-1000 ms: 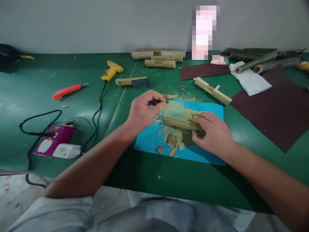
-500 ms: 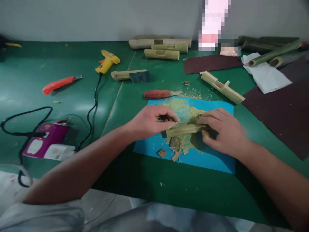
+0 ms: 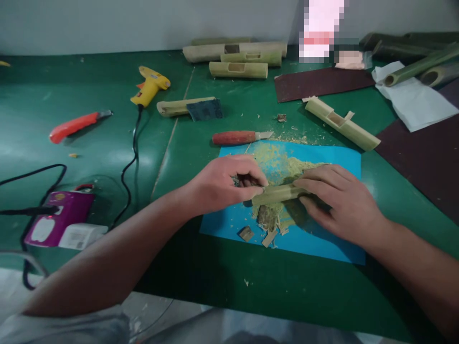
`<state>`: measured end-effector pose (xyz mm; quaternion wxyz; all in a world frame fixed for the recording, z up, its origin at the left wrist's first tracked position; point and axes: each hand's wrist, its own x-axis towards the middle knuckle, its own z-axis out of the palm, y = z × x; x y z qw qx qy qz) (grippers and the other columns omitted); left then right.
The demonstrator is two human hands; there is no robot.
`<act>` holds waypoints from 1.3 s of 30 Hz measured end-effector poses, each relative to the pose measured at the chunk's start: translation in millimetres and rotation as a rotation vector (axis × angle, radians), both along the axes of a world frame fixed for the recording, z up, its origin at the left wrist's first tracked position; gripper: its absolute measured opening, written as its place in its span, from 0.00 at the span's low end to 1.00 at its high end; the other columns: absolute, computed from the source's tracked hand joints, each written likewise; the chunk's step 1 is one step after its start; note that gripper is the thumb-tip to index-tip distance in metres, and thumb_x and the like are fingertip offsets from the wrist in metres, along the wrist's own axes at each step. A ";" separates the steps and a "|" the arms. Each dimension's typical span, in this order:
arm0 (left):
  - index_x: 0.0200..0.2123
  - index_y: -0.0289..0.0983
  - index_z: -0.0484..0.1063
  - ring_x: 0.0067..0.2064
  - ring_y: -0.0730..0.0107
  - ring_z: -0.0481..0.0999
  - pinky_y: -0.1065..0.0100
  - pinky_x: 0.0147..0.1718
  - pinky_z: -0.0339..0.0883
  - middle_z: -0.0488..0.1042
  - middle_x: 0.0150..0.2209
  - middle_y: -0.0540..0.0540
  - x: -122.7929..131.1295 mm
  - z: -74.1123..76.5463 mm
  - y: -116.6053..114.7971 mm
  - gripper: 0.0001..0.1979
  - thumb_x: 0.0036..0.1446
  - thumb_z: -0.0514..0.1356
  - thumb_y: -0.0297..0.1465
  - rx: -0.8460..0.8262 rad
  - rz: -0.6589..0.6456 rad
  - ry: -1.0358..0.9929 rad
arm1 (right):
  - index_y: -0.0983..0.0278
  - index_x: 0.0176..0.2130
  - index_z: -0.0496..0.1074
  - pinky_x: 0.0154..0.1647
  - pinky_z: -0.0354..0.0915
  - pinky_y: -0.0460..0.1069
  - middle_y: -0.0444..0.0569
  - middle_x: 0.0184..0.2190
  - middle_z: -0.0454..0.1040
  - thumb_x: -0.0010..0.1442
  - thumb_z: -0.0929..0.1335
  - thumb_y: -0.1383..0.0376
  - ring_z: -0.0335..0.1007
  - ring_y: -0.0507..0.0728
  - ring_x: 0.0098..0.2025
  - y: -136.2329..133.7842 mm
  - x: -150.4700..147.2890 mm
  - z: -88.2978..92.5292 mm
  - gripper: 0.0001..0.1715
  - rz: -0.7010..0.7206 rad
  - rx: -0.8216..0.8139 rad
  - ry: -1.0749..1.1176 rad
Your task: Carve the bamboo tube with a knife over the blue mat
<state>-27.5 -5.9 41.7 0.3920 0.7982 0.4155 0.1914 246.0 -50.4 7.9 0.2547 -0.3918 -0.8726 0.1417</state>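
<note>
A short pale-green bamboo tube [image 3: 279,193] is held low over a blue sheet [image 3: 337,248]. My right hand [image 3: 333,200] is closed around the tube's right end, which its fingers cover. My left hand [image 3: 229,184] is closed in a pinch, thumb and forefinger on the tube's left end; its other fingers curl underneath, and whether they hold anything more is hidden. Yellowish shavings [image 3: 274,157] and several wood chips [image 3: 246,233] lie on the sheet. Just beyond the sheet's far edge rests a red-handled carving knife [image 3: 236,138], blade to the right.
Notched bamboo tubes [image 3: 238,70] lie along the back; another notched tube [image 3: 340,123] is at right near brown sandpaper sheets [image 3: 319,85]. A yellow glue gun [image 3: 150,86], a red utility knife [image 3: 75,128] and a purple power box [image 3: 60,215] with cables are at left.
My left thumb and forefinger have moved from just above the tube's left end onto it. My right hand keeps its hold. The view has shifted slightly.
</note>
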 end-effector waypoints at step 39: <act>0.37 0.39 0.82 0.39 0.67 0.78 0.69 0.41 0.71 0.81 0.37 0.46 -5.5 17.0 0.4 0.08 0.59 0.62 0.34 -0.125 -0.013 0.219 | 0.62 0.53 0.76 0.55 0.71 0.64 0.56 0.49 0.79 0.69 0.65 0.67 0.74 0.65 0.53 -1.4 -4.0 -2.6 0.15 -0.015 -0.021 0.022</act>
